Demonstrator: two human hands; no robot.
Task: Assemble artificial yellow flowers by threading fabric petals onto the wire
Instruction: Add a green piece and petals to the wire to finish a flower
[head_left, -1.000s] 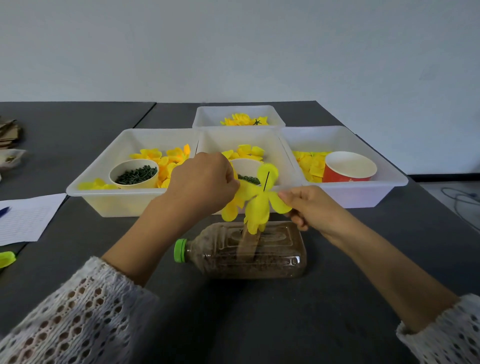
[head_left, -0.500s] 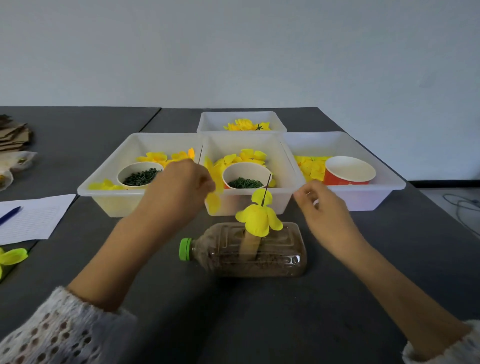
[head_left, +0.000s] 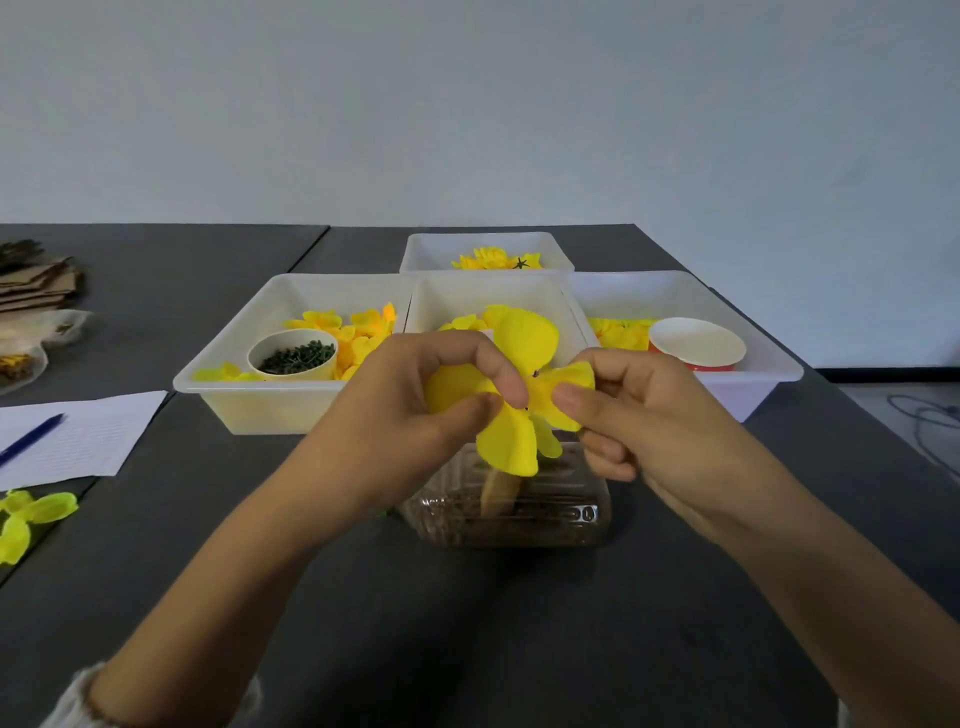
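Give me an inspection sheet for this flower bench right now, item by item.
Surface: dark grey table.
Job's things: yellow fabric petal piece above clear plastic bottle lying on its side; four white plastic trays hold petals.
Clutter: lined paper, blue pen, cardboard stack.
Grippers: left hand and right hand both pinch the petal piece.
Cables: dark cable on floor.
Surroundings: plain pale wall.

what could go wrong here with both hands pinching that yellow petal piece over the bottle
1. The left hand and right hand pull the petal piece from opposite sides, so the fabric may tear at its centre hole.
2. The wire is hidden under the petals; it could miss the hole or prick a finger.
3. Pressing down might tip the bottle.
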